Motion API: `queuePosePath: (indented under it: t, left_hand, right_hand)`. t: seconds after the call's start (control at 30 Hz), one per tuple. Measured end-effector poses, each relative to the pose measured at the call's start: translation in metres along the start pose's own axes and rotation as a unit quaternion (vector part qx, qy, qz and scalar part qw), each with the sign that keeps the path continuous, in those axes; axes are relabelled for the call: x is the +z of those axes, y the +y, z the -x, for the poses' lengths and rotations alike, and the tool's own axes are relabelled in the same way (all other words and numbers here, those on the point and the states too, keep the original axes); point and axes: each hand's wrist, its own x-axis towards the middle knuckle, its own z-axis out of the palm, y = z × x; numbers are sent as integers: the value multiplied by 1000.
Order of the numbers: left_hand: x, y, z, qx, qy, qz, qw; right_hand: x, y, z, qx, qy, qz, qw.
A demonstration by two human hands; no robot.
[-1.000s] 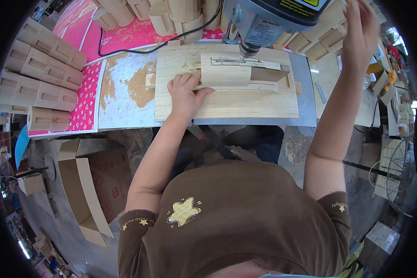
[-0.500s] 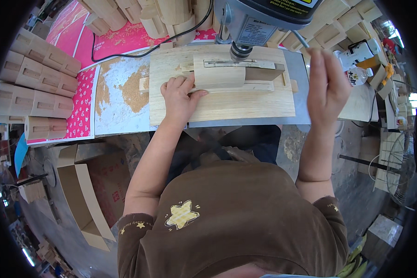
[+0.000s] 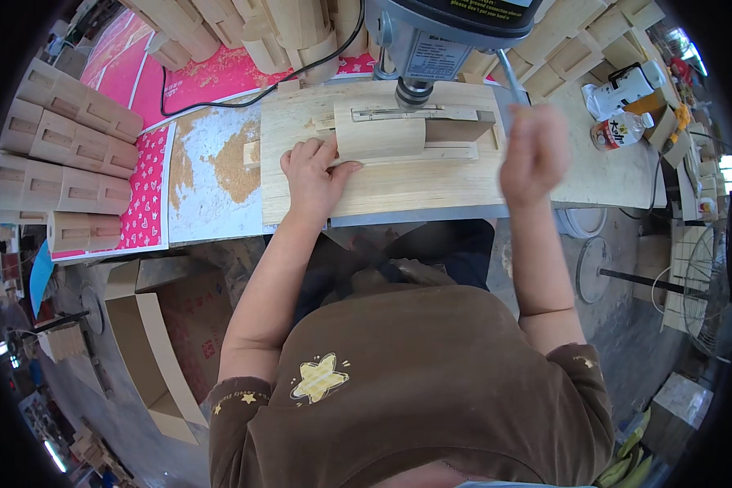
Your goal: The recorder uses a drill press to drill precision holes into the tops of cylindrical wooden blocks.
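A pale wooden block [image 3: 380,134] with a curved face lies on a flat wooden board [image 3: 415,185], under the chuck [image 3: 413,94] of a grey drill press [image 3: 455,28]. At the block's left end, my left hand [image 3: 311,175] grips it, fingers curled against the end and thumb along the near edge. Off to the right, my right hand [image 3: 535,154] is closed round the end of the press's metal feed lever [image 3: 510,75]; motion blurs its fingers. Where the drill tip meets the block cannot be made out.
Stacked wooden pieces with slots [image 3: 65,179] stand at the left, with more behind the press. A black cable [image 3: 244,99] crosses the bench. Sawdust [image 3: 236,163] lies left of the board. A bottle [image 3: 620,130] stands at right; a cardboard box [image 3: 150,350] sits below left.
My right hand has swung left with the feed lever, nearer the board's right end. My left hand stays on the block, almost unmoved.
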Motion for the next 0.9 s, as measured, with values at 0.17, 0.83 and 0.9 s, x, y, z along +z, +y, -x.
queuePosePath:
  t: [0.17, 0.83, 0.9]
  left_hand:
    - [5, 12, -4, 11, 6, 0, 1000]
    - [21, 31, -8, -4, -3, 9, 1000]
    - [25, 29, -9, 4, 5, 11, 1000]
  right_hand:
    - [-4, 18, -118, 80, -94, 133, 983]
    - [0, -13, 13, 90, -65, 11, 994]
    - [16, 3, 32, 77, -43, 2, 996]
